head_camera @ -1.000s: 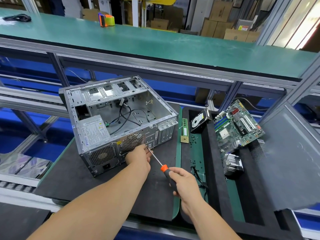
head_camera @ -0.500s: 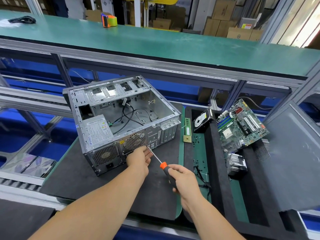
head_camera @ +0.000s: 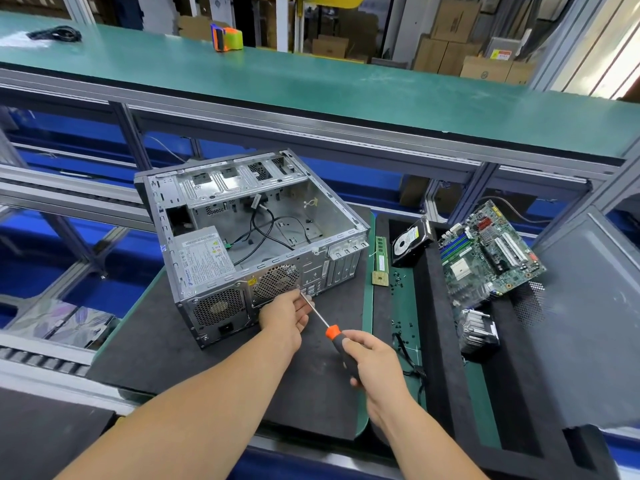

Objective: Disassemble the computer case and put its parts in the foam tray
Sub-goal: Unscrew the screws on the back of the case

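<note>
A: Case position?
B: Grey sheet-metal computer case [head_camera: 242, 237] lies on its side, open face up, on a black foam mat [head_camera: 166, 348] at centre bench. A silver boxed power supply [head_camera: 202, 259] sits in its 8 o'clock corner; loose black cables [head_camera: 263, 230] trail across the floor of the shell.

A: Hands?
B: Left hand [head_camera: 285, 318] is at the case's rear panel, just below the round fan grille [head_camera: 275, 280], fingers pinched around the steel shaft near the tip. Right hand [head_camera: 375, 362] is closed around the black grip of an orange-collared screwdriver [head_camera: 329, 327], at 5 o'clock from the case. The tip meets the rear panel; the screw itself is too small to make out.

A: Further out?
B: At 3 o'clock, a black foam tray [head_camera: 427, 306] with green-floored slots. In it: a green memory stick [head_camera: 381, 252], a black hard drive [head_camera: 410, 242] propped on edge, a green motherboard [head_camera: 488, 252] tilted, and a finned metal heatsink [head_camera: 478, 332] below the board. Small dark screws [head_camera: 398, 280] are scattered on the green strip. A grey metal side panel [head_camera: 588, 323] leans at the far right.

A: Beyond that?
B: A long green shelf [head_camera: 311, 88] at 12 o'clock carries an orange-and-green tape dispenser [head_camera: 227, 38].
</note>
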